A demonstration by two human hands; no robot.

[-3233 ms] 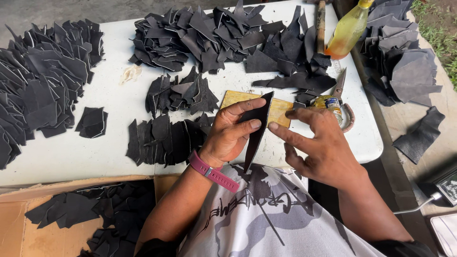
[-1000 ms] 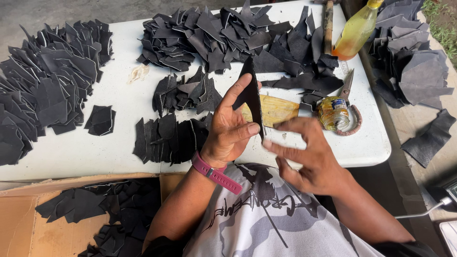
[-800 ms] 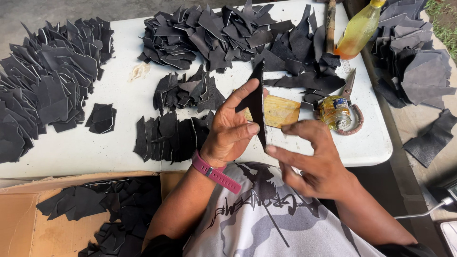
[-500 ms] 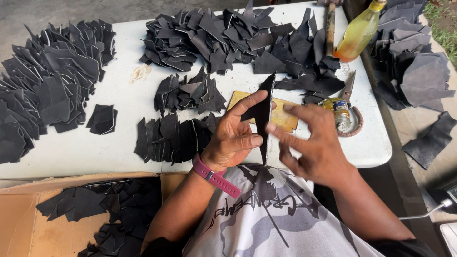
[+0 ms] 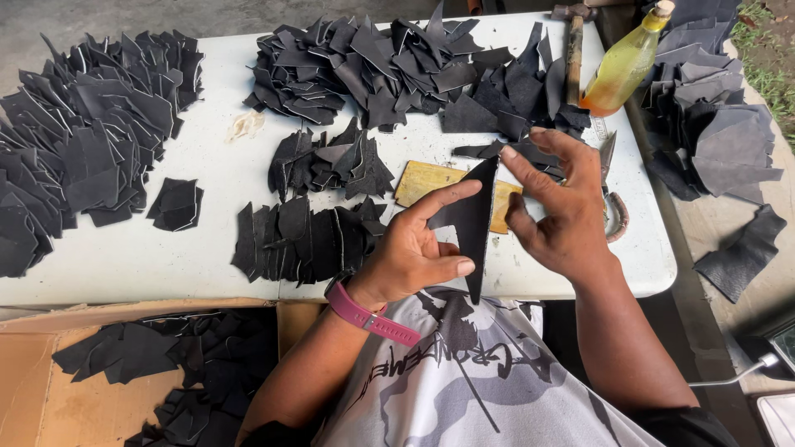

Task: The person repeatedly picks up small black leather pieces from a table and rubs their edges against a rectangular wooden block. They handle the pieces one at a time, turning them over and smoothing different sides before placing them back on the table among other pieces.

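Left hand (image 5: 414, 252) holds a black triangular leather piece (image 5: 469, 223) on edge above the near edge of the white table (image 5: 149, 257). Thumb and forefinger are clamped on it, thumb low and forefinger stretched along its upper slope. The piece's point hangs down past the table edge, over the person's printed shirt (image 5: 480, 372).

Right hand (image 5: 559, 211) is just right of the piece, fingers spread and slightly curled. Its fingertips are near the piece's top corner; whether they touch it I cannot tell. It grips nothing.

Behind the piece, a yellowish flat block (image 5: 431, 182) lies on the table near the middle of the near side. Two small sorted stacks of black cut pieces (image 5: 306, 236) sit left of it. A large heap (image 5: 389, 70) runs along the far edge, and another big pile (image 5: 74, 157) fills the left end. One lone piece (image 5: 175, 203) lies between them.

At the far right corner are a yellow liquid bottle (image 5: 623, 66) and a hammer (image 5: 573, 50). Below the near-left edge, a cardboard box (image 5: 50, 397) holds more black pieces.

Judgement on progress: one piece is in hand, a few small stacks look handled, and the large heaps seem untouched, so most of the work remains.
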